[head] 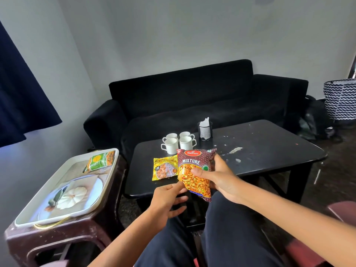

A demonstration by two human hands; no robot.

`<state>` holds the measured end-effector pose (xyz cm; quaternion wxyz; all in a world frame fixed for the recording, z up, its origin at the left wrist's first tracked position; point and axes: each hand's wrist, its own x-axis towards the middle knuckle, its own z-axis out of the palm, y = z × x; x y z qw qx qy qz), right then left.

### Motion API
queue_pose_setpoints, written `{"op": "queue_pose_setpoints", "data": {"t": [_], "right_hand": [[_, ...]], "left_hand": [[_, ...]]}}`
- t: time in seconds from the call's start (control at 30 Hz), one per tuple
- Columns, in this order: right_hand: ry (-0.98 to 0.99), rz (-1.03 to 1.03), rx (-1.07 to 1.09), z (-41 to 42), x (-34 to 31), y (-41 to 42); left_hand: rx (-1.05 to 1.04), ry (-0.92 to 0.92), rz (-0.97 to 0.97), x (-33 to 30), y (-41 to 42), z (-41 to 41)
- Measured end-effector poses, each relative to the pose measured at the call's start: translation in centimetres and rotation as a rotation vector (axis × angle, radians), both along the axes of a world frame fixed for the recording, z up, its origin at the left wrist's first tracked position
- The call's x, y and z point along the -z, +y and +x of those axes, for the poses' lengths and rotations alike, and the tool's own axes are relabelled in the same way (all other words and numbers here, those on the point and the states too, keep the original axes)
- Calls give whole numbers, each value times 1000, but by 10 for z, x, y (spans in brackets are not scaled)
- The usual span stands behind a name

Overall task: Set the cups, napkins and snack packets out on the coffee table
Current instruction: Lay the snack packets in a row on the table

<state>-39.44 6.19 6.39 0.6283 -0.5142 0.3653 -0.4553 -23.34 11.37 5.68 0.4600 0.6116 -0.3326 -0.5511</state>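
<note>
- The right hand (221, 180) grips a maroon foil snack packet marked "Mixture" (194, 172), thumb across its front and fingers curled behind, holding it upright above the near edge of the black coffee table (269, 151).
- The left hand (165, 199) sits just below and left of that packet, fingers loosely spread; its fingertips reach the packet's lower left corner, but whether they touch or pinch it I cannot tell.
- Done, by my reading: four white handled cups (178, 141) stand clustered on the table beyond both hands, and a black mesh holder with white napkins (205, 130) stands just past them, beyond the right hand.
- A yellow snack packet (164, 168) already lies flat on the table, just left of the held packet and ahead of the left hand.
- Left to do, as I judge it: set the maroon packet down, then fetch the green and orange snack packet (99, 160) lying on the white picture-printed tray (63, 216), far out to the left of the left hand, on a dark brown plastic stool (57, 239).
- Bare tabletop lies ahead of the right hand, flecked with pale scraps and smears; nothing there seems to block a placement.
- A black sofa (192, 93) stands beyond the table; a zigzag-patterned basket (341, 99) stands far off to the right.
</note>
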Motion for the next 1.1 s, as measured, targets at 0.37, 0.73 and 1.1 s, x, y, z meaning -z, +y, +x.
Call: {"op": "queue_pose_setpoints", "data": {"t": [0.37, 0.73, 1.1], "right_hand": [[7, -25, -1, 2, 5, -3], [-58, 8, 5, 4, 0, -3], [-1, 6, -88, -14, -14, -14]], "left_hand": [[-184, 224, 76, 4, -8, -6], [-170, 253, -13, 0, -11, -7], [441, -535, -357, -21, -16, 30]]}}
